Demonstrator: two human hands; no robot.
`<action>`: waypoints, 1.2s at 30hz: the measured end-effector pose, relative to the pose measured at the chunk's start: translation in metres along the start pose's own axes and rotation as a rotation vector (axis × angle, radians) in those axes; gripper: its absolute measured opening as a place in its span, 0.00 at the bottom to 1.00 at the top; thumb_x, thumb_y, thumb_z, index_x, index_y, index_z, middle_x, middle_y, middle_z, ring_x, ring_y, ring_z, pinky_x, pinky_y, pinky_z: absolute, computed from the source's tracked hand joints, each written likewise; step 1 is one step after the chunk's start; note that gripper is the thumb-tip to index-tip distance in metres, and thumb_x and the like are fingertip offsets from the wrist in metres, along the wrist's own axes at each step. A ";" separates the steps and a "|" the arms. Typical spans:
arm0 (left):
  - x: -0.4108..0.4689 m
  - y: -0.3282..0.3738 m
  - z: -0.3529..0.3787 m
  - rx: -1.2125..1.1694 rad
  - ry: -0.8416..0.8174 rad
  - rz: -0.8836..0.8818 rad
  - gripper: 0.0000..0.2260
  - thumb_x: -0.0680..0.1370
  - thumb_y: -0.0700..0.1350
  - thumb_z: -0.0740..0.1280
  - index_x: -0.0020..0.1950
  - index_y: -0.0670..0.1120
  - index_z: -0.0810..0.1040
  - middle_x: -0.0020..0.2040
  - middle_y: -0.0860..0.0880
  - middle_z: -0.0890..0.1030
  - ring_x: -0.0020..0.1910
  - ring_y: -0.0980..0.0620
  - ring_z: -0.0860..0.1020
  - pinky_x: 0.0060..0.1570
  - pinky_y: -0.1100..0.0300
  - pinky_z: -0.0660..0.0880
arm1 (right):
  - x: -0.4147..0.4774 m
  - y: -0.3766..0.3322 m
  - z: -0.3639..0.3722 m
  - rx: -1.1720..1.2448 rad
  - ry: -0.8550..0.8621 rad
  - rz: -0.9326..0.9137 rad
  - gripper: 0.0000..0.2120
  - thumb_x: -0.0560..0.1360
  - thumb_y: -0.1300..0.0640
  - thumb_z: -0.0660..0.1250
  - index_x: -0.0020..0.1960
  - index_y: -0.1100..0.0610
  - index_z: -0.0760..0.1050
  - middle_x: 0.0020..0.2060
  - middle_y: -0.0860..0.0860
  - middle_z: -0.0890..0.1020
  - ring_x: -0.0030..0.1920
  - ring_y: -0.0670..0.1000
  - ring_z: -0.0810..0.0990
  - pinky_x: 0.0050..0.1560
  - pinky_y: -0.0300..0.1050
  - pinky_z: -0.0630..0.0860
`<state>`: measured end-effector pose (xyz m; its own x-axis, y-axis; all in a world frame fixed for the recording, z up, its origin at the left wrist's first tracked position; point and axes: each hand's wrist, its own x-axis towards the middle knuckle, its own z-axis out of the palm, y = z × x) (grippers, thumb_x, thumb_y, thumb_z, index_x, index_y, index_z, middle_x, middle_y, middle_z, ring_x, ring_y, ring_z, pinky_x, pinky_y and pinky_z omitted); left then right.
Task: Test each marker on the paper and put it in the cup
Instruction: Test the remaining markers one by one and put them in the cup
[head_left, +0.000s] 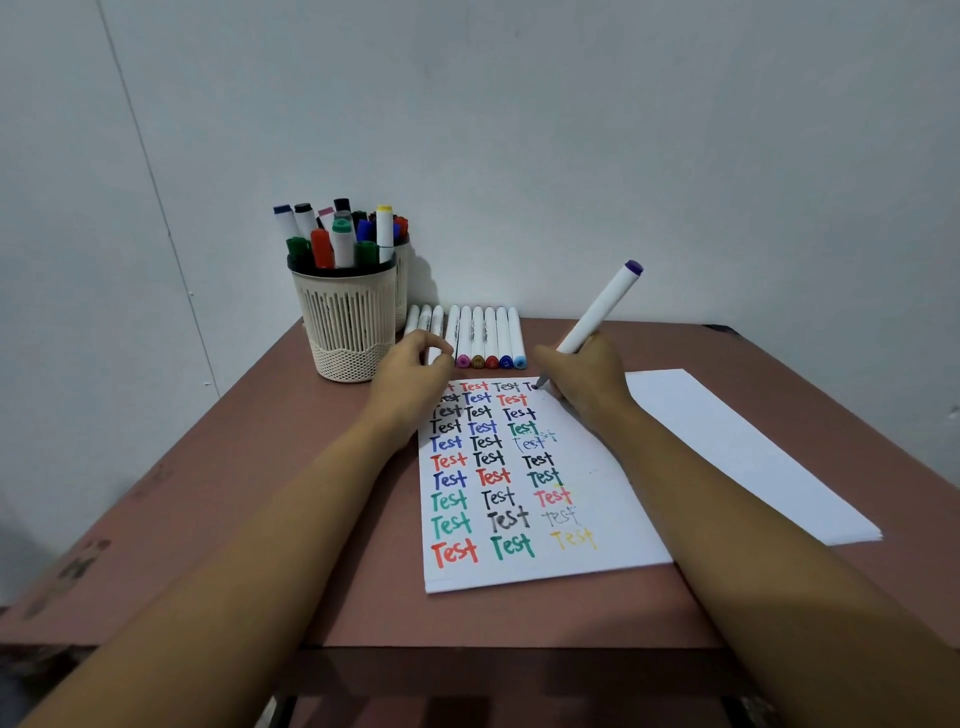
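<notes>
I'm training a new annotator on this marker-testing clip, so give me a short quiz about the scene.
1. True or false: the right hand holds a marker with its tip on the paper.
2. The cup stands: A) left of the paper; B) on the paper; C) right of the paper.
3. Fill in: the word written repeatedly on the paper is ___.
Key: 1 true; 2 A; 3 Test.

Soft, cool, even light comes from above and to the left, leaving the wall (571, 130) beyond both hands flat blue-grey. The cup (345, 322) beyond the left hand (410, 379) casts a faint shadow rightward onto it. The marker (597, 312) in the right hand (587, 379) and the paper (597, 467) look fairly sharp. The table (270, 415) edges bow, and the forearms stretch and dim toward the bottom corners.
</notes>
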<state>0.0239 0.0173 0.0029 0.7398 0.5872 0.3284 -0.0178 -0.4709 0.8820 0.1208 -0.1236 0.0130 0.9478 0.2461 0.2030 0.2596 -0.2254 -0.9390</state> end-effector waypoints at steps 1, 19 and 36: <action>0.000 0.000 0.000 0.001 -0.001 -0.002 0.05 0.76 0.41 0.61 0.49 0.49 0.75 0.39 0.53 0.73 0.43 0.51 0.72 0.37 0.59 0.68 | 0.000 0.000 0.000 0.000 0.009 0.002 0.08 0.71 0.63 0.68 0.38 0.58 0.68 0.32 0.53 0.74 0.30 0.47 0.74 0.30 0.39 0.72; 0.000 0.000 0.000 0.010 -0.011 -0.002 0.05 0.76 0.42 0.61 0.48 0.49 0.75 0.41 0.53 0.74 0.42 0.52 0.72 0.38 0.59 0.68 | -0.002 -0.001 -0.001 0.008 0.061 0.003 0.10 0.71 0.63 0.67 0.36 0.57 0.67 0.30 0.51 0.72 0.29 0.47 0.73 0.30 0.39 0.73; -0.001 0.000 -0.001 0.027 -0.016 -0.010 0.05 0.76 0.42 0.61 0.49 0.49 0.75 0.41 0.52 0.73 0.44 0.50 0.73 0.41 0.57 0.69 | -0.001 -0.001 -0.001 0.015 0.095 -0.002 0.11 0.72 0.63 0.67 0.35 0.56 0.66 0.31 0.51 0.71 0.30 0.48 0.73 0.30 0.39 0.71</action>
<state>0.0225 0.0173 0.0033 0.7505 0.5813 0.3143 0.0072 -0.4829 0.8757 0.1203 -0.1248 0.0141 0.9607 0.1558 0.2299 0.2597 -0.2104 -0.9425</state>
